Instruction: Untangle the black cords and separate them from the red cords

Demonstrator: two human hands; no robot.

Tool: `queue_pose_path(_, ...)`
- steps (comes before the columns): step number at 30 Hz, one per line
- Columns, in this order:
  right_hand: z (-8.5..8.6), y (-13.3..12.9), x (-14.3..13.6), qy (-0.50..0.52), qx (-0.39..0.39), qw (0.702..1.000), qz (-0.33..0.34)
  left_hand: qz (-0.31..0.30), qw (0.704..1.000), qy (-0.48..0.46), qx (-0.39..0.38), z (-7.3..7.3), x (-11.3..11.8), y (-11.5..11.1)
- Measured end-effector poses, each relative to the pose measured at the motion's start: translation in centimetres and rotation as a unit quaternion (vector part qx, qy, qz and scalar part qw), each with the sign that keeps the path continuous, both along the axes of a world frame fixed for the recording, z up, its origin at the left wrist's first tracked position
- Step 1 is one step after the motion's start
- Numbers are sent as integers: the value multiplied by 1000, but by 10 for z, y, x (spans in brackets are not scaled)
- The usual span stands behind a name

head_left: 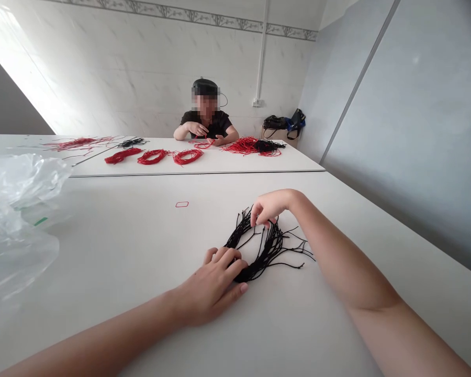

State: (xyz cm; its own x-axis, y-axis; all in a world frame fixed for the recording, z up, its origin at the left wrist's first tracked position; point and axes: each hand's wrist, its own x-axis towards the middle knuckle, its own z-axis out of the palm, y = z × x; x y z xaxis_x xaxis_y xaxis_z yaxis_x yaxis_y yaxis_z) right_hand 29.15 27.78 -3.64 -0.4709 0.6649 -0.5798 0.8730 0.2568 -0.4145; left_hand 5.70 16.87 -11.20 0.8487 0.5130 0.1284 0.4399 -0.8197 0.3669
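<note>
A looped bundle of black cords lies on the white table in front of me, with several knotted loose ends fanning out to its right. My left hand rests over the bundle's lower left part, its fingers curled onto the cords and its thumb lying along the near side. Bent sharply at the wrist, my right hand reaches the far side of the loop. Its fingers are curled together at the cords there, and the exact strands between the fingertips are hidden.
Clear plastic bags lie at the left. A small red outlined shape is on the table. Across from me, a person handles red cord beside red coils and a red and black cord pile.
</note>
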Motion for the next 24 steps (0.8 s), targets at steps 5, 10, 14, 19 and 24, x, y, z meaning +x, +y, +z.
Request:
queue_pose_path(5, -15, 13, 2, -77, 15, 995, -63, 1, 1000, 17, 1, 0, 1, 1)
queue_pose_path(10, -7, 9, 4, -114, 91, 985, -97, 1, 1000, 15, 9, 0, 1, 1)
queue_pose_path(14, 0, -7, -11, -77, 82, 992, -54, 0, 1000, 12, 11, -1, 1, 1)
queue_pose_path(19, -3, -4, -6, -111, 54, 991, -59, 5, 1000, 17, 13, -1, 2, 1)
queue_pose_path(24, 1, 2, 11, -163, 97, 975, -115, 13, 1000, 25, 8, -1, 1, 1)
